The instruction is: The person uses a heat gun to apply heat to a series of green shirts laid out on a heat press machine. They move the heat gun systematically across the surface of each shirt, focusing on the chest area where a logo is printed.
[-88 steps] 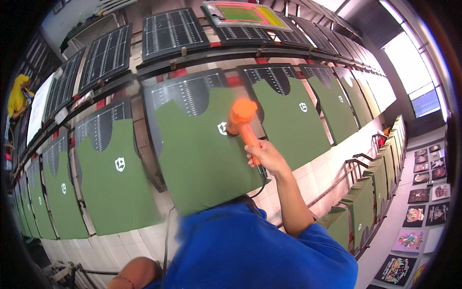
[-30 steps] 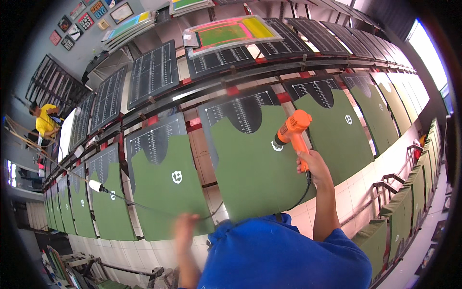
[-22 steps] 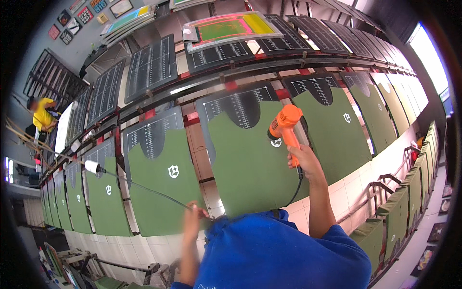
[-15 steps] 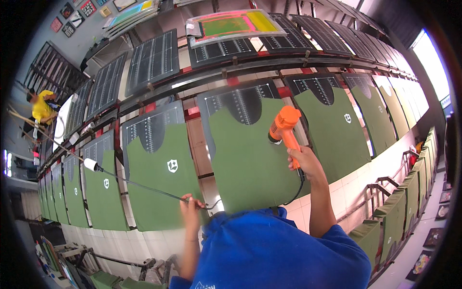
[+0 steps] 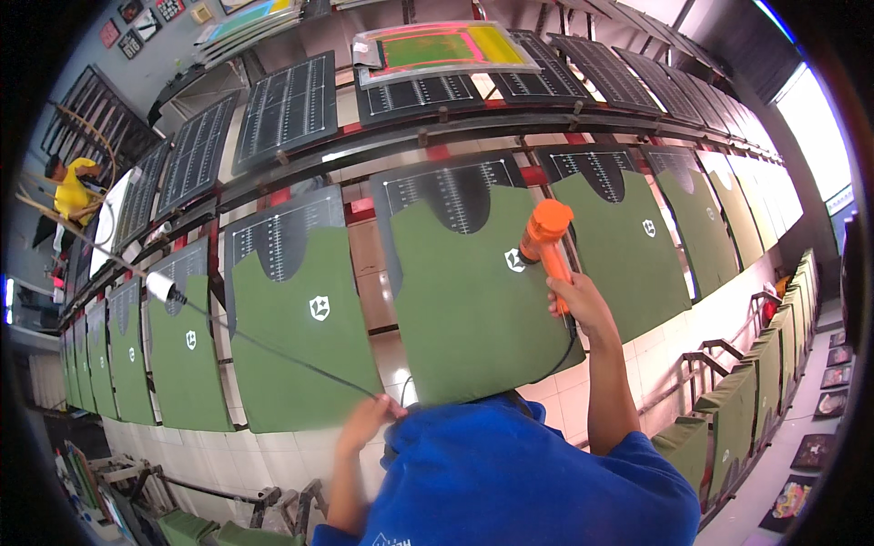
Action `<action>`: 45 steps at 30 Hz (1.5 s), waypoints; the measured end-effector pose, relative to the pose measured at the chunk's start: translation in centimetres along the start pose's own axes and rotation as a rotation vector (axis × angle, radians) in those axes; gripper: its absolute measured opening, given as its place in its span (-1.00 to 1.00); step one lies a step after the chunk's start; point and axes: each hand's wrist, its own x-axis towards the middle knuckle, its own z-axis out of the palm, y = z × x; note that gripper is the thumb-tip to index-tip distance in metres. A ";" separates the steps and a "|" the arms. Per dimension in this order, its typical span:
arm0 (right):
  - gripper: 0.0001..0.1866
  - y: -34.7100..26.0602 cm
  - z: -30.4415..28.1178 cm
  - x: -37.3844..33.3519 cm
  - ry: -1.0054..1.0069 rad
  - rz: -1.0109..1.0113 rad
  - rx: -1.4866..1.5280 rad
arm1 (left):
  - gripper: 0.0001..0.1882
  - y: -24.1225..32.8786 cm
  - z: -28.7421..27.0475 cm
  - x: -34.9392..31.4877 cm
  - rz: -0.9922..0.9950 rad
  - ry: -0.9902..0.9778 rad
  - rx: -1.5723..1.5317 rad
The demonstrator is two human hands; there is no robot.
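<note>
My right hand is closed around the handle of an orange heat gun. Its nozzle points down close to a white shield print on a green shirt panel, which lies on a dark marked board. Whether the nozzle touches the cloth, I cannot tell. My left hand, low and left of that panel, pinches a black power cord. The cord runs up left to a white socket connector at the end of a pole.
Further green panels with white prints lie on boards to the left and right. A screen frame rests on the back row of boards. Metal brackets jut out at right. A person in yellow stands far left.
My left hand has moved right and down, toward my body, with the cord. The heat gun has shifted slightly, so the white print beneath it shows more fully. The connector sits a little lower.
</note>
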 end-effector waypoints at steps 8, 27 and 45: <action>-0.67 -0.7 -1.4 2.5 -0.094 0.035 0.037 | -0.48 2.7 6.1 1.1 0.007 -0.348 0.243; -0.74 3.7 -41.9 7.9 0.154 -0.032 0.117 | -0.52 14.5 38.1 13.0 -0.016 -0.490 -0.040; -0.67 3.4 -45.4 11.7 -0.009 -0.033 0.048 | -0.53 12.4 50.8 20.7 0.035 -0.326 -0.088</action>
